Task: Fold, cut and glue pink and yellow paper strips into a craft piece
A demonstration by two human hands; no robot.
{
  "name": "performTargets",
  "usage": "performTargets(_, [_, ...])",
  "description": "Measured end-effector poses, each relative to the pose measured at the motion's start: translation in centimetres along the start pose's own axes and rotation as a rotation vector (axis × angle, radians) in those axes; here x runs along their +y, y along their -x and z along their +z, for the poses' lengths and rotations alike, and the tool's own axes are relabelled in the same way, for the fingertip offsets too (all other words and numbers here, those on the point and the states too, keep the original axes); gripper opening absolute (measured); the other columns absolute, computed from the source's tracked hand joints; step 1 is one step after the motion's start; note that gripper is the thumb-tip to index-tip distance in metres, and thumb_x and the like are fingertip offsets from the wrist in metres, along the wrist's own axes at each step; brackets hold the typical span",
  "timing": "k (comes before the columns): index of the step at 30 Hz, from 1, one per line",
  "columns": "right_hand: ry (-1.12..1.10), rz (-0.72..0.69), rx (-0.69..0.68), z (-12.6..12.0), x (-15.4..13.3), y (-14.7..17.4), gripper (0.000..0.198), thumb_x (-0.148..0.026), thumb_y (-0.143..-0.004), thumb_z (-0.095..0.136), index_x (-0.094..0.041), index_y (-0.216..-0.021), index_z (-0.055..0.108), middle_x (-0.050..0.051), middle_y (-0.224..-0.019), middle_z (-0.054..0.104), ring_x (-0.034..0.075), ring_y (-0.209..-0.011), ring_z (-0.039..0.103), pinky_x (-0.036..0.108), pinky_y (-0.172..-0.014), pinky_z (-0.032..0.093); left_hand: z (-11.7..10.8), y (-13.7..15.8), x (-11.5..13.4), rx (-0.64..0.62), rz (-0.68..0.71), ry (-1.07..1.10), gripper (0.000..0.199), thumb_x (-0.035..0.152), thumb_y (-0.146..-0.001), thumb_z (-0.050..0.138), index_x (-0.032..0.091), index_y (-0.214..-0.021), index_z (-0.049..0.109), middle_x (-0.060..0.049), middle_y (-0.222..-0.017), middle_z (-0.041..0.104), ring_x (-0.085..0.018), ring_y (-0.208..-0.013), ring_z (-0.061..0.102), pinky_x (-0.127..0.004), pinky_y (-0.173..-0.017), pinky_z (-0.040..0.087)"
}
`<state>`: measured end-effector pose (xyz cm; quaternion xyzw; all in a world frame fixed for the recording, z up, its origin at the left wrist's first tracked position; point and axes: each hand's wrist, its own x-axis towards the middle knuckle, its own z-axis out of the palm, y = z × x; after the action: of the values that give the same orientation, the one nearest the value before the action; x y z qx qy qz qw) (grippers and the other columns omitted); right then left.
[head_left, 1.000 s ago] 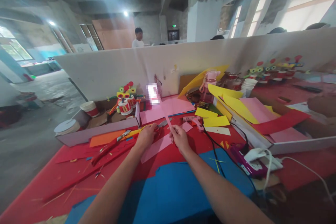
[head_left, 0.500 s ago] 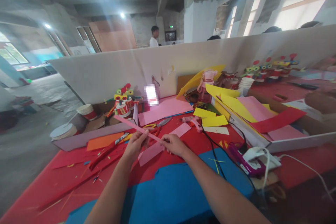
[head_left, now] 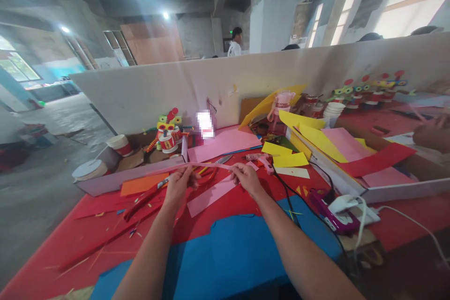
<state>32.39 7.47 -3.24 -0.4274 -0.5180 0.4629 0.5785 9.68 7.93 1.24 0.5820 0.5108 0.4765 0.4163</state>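
Observation:
A narrow pink paper strip [head_left: 210,165] is stretched between my two hands above the red table, bowed slightly upward, with a tail running left past my left hand. My left hand [head_left: 182,182] pinches it near its middle. At its right end, my right hand [head_left: 245,178] has its fingers closed on the paper. Below the strip lies a wider pink paper piece [head_left: 207,199], partly behind my right hand. Scissors [head_left: 223,160] with blades pointing right lie just behind the strip, their handles partly hidden. A pink glue gun [head_left: 264,161] rests right of my right hand.
Yellow cards [head_left: 291,159] lie beyond the glue gun. At right stand a purple power strip [head_left: 332,211] with cables and a box of coloured paper [head_left: 404,190]. A paper-cup robot figure [head_left: 168,138] stands in the left box. A white partition [head_left: 158,89] borders the table.
My hands have moved apart, the right one going right and slightly up. The strip went from a slanted straight line to a nearly level, bowed one. The view shifted slightly.

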Motion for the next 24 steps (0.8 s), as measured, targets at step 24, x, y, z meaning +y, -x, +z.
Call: performTargets(24, [-0.188,0.033,0.155,0.6,1.0,-0.4,0.034,-0.05,-0.076,0.061,-0.017,-0.071,0.062,-0.001,-0.054,0.061,0.008,-0.04,0.049,0.019,-0.039,0.037,2.8,7.5,6.4,-1.336,-0.246,-0.334,0.039,0.046,-0.075,0.066,0.016,-0.1,0.072,-0.003,-0.074,0.068,-0.015,-0.057,0.059,-0.024,-0.053,0.046])
